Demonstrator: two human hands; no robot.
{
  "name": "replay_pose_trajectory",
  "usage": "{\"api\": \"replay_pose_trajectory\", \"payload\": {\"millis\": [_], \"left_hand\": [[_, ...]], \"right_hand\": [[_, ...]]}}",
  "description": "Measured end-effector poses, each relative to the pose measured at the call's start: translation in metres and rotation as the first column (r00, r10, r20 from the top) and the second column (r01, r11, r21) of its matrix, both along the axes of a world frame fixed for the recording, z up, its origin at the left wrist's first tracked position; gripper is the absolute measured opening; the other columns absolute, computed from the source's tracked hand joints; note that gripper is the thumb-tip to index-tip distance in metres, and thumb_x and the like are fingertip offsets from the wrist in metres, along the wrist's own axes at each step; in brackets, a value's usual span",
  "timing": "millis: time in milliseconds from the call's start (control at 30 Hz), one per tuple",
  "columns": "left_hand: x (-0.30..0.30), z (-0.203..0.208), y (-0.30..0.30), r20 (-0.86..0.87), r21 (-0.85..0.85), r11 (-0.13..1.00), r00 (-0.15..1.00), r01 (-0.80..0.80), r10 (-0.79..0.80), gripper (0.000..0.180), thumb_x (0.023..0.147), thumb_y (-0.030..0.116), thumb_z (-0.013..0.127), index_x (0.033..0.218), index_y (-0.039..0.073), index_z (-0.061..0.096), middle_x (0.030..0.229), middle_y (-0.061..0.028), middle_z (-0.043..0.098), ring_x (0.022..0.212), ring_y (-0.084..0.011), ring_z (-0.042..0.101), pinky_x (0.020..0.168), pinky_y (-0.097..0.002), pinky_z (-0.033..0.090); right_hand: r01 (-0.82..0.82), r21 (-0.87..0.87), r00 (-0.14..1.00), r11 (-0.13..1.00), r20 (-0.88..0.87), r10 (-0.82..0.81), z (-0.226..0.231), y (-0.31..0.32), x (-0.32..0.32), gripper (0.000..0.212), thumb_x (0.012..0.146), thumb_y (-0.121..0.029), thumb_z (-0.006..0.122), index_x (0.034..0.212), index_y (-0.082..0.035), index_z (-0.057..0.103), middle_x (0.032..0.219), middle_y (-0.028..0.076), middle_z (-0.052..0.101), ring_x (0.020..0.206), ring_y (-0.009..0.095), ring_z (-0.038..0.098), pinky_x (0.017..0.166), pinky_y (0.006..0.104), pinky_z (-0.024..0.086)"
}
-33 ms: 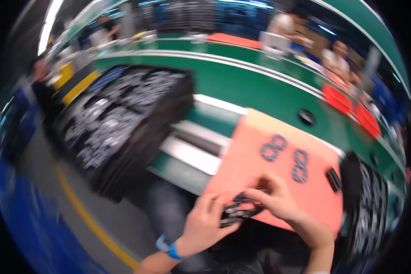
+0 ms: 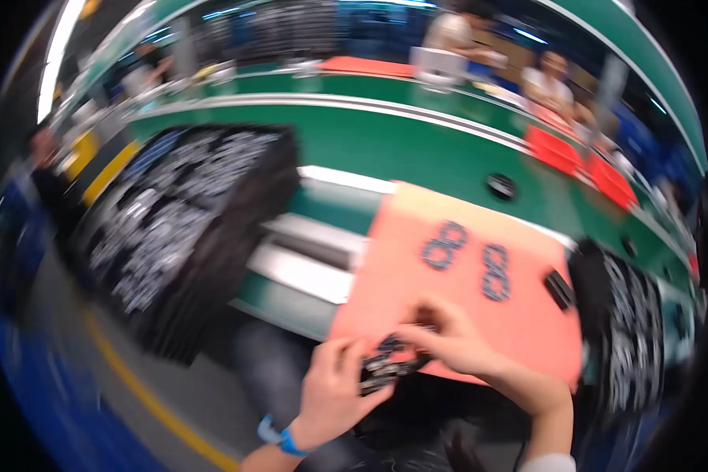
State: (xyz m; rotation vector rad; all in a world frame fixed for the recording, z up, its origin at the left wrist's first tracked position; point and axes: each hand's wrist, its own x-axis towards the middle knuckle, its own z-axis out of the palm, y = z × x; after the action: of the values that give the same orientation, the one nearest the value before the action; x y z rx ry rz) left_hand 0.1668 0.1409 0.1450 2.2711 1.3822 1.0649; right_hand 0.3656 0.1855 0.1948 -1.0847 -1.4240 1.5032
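Between my hands, at the near edge of an orange mat [image 2: 393, 259], is a small black part with shiny metallic bits [image 2: 380, 370]; blur hides its exact kind. My left hand [image 2: 334, 385], with a blue band at the wrist, grips its left side between thumb and fingers. From the right, my right hand [image 2: 448, 338] pinches at the part's upper right end, fingers curled and partly hiding it. Beyond the hands on the mat lie two dark figure-eight-shaped pieces, a left one [image 2: 452, 233] and a right one [image 2: 495, 283]. A small black block [image 2: 559, 289] lies near the mat's right edge.
A tall stack of black trays [image 2: 236, 212] filled with shiny parts stands at left. More trays of ring-shaped parts [image 2: 633, 338] sit at right. On the green conveyor [image 2: 354, 134] lies a round black piece [image 2: 501, 186]. Red bins [image 2: 552, 149] and other people are across it.
The whole view has shifted, so the mat, trays and hands appear a little further left. Both hands keep hold of the black part; the pieces on the mat lie as before.
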Motion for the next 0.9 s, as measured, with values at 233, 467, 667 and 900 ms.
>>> {"api": "replay_pose_trajectory", "payload": {"millis": [233, 467, 667, 900], "left_hand": [[0.031, 0.015, -0.025, -0.248, -0.051, 0.995, 0.964, 0.085, -0.095, 0.078, 0.067, 0.032, 0.085, 0.126, -0.005, 0.049, 0.110, -0.0249, 0.051, 0.102, -0.0438, 0.049, 0.091, -0.0510, 0.043], [0.045, 0.011, -0.024, -0.213, -0.019, 0.986, 0.962, 0.168, -0.168, 0.068, 0.067, 0.024, 0.082, 0.121, -0.005, 0.053, 0.108, -0.0257, 0.056, 0.101, -0.0438, 0.054, 0.091, -0.0481, 0.047], [0.052, 0.033, -0.003, -0.071, -0.062, 0.935, 0.933, 0.349, -0.353, 0.053, 0.078, 0.024, 0.077, 0.116, -0.007, 0.057, 0.108, -0.0272, 0.059, 0.097, -0.0430, 0.057, 0.089, -0.0453, 0.048], [0.077, 0.017, 0.116, -0.250, 0.081, 0.923, 0.904, 0.377, -0.348, 0.059, 0.084, 0.028, 0.072, 0.125, -0.007, 0.048, 0.113, -0.0228, 0.055, 0.106, -0.0397, 0.054, 0.088, -0.0449, 0.047]], "right_hand": [[-0.030, 0.179, 0.999, 0.983, -0.017, 0.034, -0.050, -0.023, 0.013, 0.021, 0.097, -0.021, 0.060, 0.097, -0.001, 0.056, 0.087, 0.004, 0.062, 0.074, 0.006, 0.057, 0.061, 0.0244, 0.050], [0.012, 0.057, 0.995, 0.998, -0.101, -0.006, -0.040, -0.046, 0.031, 0.024, 0.096, -0.023, 0.062, 0.095, -0.001, 0.053, 0.087, 0.006, 0.063, 0.069, 0.009, 0.058, 0.064, 0.0265, 0.050], [-0.047, 0.047, 0.995, 0.998, -0.082, 0.051, -0.032, -0.034, 0.067, 0.022, 0.092, -0.022, 0.069, 0.101, -0.002, 0.064, 0.094, 0.003, 0.065, 0.085, 0.008, 0.063, 0.074, 0.0254, 0.053], [0.211, 0.070, 0.856, 0.975, 0.468, -0.219, 0.021, 0.032, 0.211, 0.018, 0.085, -0.013, 0.075, 0.096, 0.001, 0.071, 0.087, 0.005, 0.071, 0.063, 0.007, 0.064, 0.057, 0.0201, 0.052]]}}
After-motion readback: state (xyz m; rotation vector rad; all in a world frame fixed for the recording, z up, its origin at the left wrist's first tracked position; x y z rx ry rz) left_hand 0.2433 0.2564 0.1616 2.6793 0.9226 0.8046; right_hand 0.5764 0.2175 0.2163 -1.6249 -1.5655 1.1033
